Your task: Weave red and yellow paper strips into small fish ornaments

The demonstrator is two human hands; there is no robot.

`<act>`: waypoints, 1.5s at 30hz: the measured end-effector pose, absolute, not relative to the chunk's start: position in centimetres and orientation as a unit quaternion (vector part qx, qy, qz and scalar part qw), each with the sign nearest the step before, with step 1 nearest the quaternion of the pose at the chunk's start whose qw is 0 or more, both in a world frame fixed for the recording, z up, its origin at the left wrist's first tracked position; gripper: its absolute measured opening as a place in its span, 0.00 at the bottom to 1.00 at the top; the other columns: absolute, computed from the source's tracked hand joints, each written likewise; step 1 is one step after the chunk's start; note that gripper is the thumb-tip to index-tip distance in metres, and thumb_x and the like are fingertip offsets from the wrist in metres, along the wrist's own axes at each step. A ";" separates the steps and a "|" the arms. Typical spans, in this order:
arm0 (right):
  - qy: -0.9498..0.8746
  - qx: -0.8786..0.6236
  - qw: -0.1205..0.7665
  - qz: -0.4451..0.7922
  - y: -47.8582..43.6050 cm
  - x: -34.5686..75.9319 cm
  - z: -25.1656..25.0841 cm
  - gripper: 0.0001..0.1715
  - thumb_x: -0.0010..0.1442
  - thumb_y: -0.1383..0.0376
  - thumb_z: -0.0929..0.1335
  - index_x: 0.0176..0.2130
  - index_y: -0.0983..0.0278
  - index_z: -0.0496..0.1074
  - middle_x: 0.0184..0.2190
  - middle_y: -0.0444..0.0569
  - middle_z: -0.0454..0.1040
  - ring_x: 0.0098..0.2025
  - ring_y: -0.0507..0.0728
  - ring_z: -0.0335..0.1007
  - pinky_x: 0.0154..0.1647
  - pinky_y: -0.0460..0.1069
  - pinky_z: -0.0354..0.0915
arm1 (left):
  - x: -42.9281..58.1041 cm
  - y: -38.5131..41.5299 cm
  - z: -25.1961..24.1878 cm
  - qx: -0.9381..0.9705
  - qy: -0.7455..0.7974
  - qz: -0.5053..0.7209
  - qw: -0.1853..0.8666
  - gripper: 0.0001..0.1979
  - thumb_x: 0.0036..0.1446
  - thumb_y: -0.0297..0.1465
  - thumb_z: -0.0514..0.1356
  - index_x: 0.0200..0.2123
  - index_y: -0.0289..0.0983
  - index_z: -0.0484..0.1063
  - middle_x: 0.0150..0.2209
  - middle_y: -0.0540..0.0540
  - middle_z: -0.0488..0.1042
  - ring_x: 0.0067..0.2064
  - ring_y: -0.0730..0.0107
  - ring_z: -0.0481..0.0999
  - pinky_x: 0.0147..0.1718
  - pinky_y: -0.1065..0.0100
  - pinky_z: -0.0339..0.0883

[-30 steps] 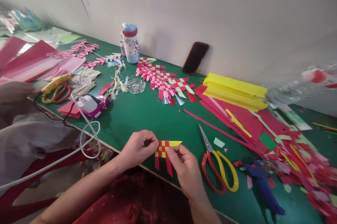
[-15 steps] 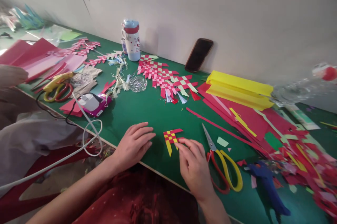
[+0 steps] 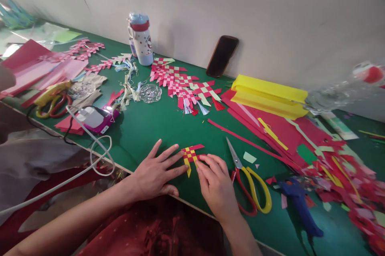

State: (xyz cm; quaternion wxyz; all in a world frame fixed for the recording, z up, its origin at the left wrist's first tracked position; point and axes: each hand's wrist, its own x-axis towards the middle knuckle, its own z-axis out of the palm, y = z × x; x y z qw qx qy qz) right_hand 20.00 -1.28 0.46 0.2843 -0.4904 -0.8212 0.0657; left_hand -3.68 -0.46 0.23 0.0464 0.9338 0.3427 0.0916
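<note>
A small, flat, red-and-yellow checked piece of woven paper strips [image 3: 190, 154] lies on a green counter [image 3: 141, 132], between the fingertips of two bare hands. The left hand [image 3: 155, 174] is spread palm down, its fingertips touching the piece's left side. The right hand [image 3: 217, 186] has its fingers bent and gathered at the right side; whether this grip pinches a strip or only presses it, I cannot tell, as the knuckles hide the contact. A pointed yellow end reaches toward the person beside the left fingertips.

Just right of the right grip lie metal scissors with red and yellow handles [image 3: 238, 163]; farther right is a blue plastic glue gun [image 3: 300, 204]. Ahead of the grip, well apart, sits a pile of red, pink and pale-green checked paper pieces [image 3: 177, 79].

The weave could skew or loosen if the right fingers tug while the left bear too lightly. Hard pressing could crease the thin strips, and an outward swing of the right wrist could knock the scissors.
</note>
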 end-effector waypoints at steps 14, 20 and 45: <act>-0.781 -0.540 0.308 0.063 -0.6 20.2 0.4 0.11 0.66 0.64 0.64 0.41 0.62 0.76 0.38 0.53 0.75 0.43 0.59 0.69 0.45 0.56 0.69 | -3.6 -0.3 0.5 0.928 0.343 0.114 0.093 0.31 0.59 0.56 0.52 0.59 0.46 0.67 0.65 0.39 0.62 0.68 0.49 0.54 0.65 0.41 0.27; -0.778 -0.569 0.261 0.050 0.2 18.4 0.8 0.11 0.65 0.61 0.65 0.36 0.62 0.75 0.35 0.53 0.76 0.39 0.60 0.66 0.42 0.55 0.63 | -3.0 -0.1 1.0 0.933 0.331 0.115 0.076 0.35 0.59 0.57 0.50 0.63 0.44 0.62 0.66 0.36 0.59 0.68 0.48 0.54 0.64 0.39 0.26; -0.679 -0.678 0.282 -0.001 -1.8 24.1 3.3 0.19 0.70 0.55 0.55 0.32 0.60 0.64 0.21 0.46 0.71 0.21 0.55 0.66 0.21 0.48 0.55 | -1.0 -1.1 1.1 0.919 0.361 0.121 0.100 0.37 0.62 0.55 0.46 0.66 0.39 0.56 0.65 0.40 0.63 0.66 0.54 0.58 0.67 0.49 0.27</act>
